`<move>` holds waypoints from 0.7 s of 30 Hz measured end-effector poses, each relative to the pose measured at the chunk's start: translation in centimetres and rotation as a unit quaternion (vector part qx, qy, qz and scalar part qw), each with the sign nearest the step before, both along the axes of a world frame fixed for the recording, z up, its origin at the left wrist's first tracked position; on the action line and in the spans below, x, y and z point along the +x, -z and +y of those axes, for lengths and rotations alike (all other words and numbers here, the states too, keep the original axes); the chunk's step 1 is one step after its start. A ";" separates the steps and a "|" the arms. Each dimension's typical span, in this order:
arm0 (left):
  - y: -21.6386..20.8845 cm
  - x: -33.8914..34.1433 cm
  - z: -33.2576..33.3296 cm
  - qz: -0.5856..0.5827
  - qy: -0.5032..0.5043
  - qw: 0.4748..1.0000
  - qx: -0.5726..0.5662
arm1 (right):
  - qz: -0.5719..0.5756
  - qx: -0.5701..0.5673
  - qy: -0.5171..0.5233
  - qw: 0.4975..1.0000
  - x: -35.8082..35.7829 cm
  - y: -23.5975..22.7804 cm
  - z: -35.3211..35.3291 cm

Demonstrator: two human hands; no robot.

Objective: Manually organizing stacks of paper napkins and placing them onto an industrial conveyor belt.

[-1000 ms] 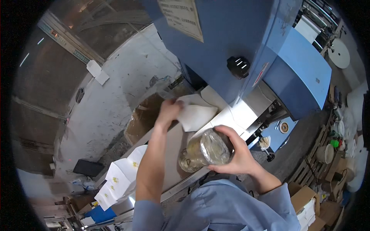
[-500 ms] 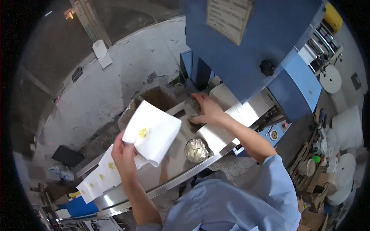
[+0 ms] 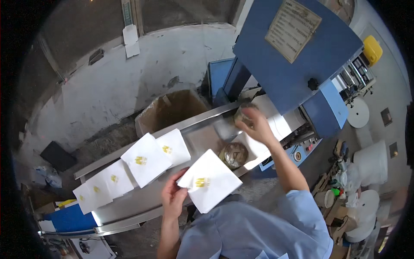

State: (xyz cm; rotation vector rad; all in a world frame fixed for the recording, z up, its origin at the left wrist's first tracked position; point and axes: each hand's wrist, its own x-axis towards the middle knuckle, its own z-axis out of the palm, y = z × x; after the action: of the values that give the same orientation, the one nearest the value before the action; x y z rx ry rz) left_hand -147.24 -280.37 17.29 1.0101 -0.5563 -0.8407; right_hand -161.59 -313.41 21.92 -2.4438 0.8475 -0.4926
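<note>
Clamped on printed white sheets (image 3: 215,178) at its right, the left hand (image 3: 174,194) now draws them nearer the torso (image 3: 250,226), clear of the wrapped cylinder (image 3: 239,114) at the blurred right hand (image 3: 257,126), whose grip I cannot tell

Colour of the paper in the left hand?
White paper with a yellow print; best in head view.

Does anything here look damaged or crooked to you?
Yes: the pale wall beyond the cardboard box has a dark, ragged patch, which looks like damage. On the metal table, the white printed papers lie at uneven angles and overlap, so their row looks askew.
</note>
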 end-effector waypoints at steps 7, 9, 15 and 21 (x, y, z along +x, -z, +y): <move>3.4 0.8 2.9 0.121 0.167 0.977 -0.051 | -0.125 0.682 0.048 0.719 -4.4 5.0 18.6; 4.2 0.7 3.9 0.125 0.213 0.968 -0.046 | -0.141 0.739 0.087 0.653 -4.5 3.9 21.6; 6.9 -1.5 7.5 0.090 0.279 0.956 0.008 | -0.229 0.772 0.034 0.592 -9.6 7.9 26.8; 8.0 -6.8 13.4 0.164 0.237 0.952 0.098 | -0.225 0.769 0.021 0.598 -14.7 11.1 32.1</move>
State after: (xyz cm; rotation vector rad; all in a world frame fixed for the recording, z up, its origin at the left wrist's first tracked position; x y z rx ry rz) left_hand -154.08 -266.93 9.28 0.8992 -0.4384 -1.4865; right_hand -176.28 -281.35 10.87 -0.6113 0.5948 -0.1569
